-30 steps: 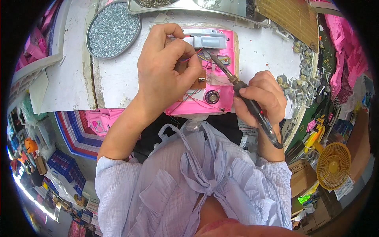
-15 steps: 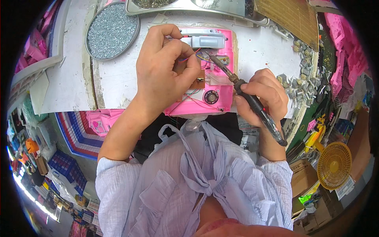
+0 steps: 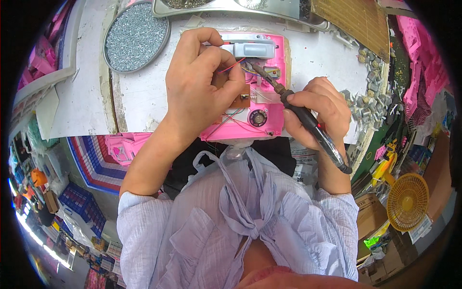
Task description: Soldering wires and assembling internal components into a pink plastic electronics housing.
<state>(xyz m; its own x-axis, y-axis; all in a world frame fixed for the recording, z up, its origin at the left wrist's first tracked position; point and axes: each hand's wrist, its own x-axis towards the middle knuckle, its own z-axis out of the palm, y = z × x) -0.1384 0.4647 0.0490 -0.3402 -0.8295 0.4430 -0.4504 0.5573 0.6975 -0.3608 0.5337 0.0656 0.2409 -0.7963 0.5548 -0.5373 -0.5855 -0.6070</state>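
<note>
Our left hand (image 3: 204, 84) pinches thin wires (image 3: 235, 65); our right hand (image 3: 321, 113) grips a soldering iron (image 3: 308, 123).
We have its tip near those wires, over the pink plastic housing (image 3: 276, 113) on the white bench (image 3: 308, 62).

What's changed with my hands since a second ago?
Your right hand has shifted slightly forward with the soldering iron, whose rear end swung a little rightward. Nothing was taken or let go. The left hand at the wires and the pink casing stayed put.

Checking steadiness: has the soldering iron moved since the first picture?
Yes: judged against the speaker, the soldering iron has its handle slightly farther up the picture, the rear end also farther right.
</note>
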